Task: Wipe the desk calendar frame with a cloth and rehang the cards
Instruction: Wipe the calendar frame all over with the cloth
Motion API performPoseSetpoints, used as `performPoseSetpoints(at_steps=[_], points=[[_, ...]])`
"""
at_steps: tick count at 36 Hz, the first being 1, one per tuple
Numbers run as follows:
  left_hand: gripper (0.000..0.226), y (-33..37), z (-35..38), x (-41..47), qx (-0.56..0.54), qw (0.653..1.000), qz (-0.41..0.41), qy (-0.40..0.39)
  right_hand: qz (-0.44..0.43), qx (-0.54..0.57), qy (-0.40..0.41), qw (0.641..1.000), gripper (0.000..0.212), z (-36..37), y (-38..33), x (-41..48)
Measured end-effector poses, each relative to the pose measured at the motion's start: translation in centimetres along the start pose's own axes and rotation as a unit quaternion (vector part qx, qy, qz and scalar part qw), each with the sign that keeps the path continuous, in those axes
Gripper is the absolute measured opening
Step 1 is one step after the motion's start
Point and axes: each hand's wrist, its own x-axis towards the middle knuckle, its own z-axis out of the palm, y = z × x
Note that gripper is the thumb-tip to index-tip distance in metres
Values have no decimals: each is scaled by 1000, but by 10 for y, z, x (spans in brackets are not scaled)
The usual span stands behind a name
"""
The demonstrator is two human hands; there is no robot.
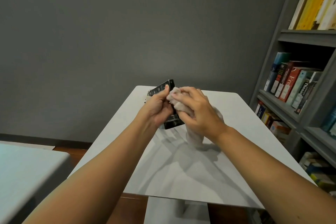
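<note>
Frame: black, glossy, oblong desk calendar frame, held up above the counter near its far end, tilted, one end pointing away to the left and the other end down toward the person.
Frame, detail: a row of pale marks runs along the upper face; small silver rings show at the far left end. Cards cannot be told.
Left hand: grips the frame from the left side, fingers curled underneath and out of sight, thumb laid flat along the upper face.
Cloth: pale beige, soft, bunched cloth, upper part pressed on the frame's right side, the remainder hanging below the right hand to the counter surface.
Right hand: fingers curled round the bunched cloth, holding it against the frame just beside the left thumb.
Counter: white, flat, rectangular counter with rounded far corners, carrying the shadows of both arms.
Second surface: pale table at lower left, well apart from the counter.
Bookcase: grey wooden bookcase along the right edge, shelves filled with upright books in red, blue, yellow and white.
Backdrop: plain grey wall; brown wooden floor between the two surfaces.
</note>
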Motion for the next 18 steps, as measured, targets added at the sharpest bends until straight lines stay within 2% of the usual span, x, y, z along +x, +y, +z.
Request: performPoseSetpoints(at_steps=[2, 4, 8, 10, 13, 18], points=[[38, -4, 4, -2, 8, 1000, -11, -4, 20, -2, -57, 998, 42, 3, 2, -3], [36, -8, 6, -2, -1, 1000, -8, -8, 18, 23, -69, 997, 41, 5, 6, -6], [35, -6, 4, 0, -27, 999, 9, -15, 9, 83, -22, 996, 45, -1, 11, -4], [33, -4, 4, 0, -26, 1000, 15, -7, 32, 113, 14, 993, 48, -7, 12, 0], [28, -4, 3, 1, -3, 1000, 18, 20, 75, 117, 27, 990, 48, -16, 13, 6], [26, -6, 1, 1, 10, 1000, 12, 16, 88, 146, 39, 985, 18, -27, 9, 19]])
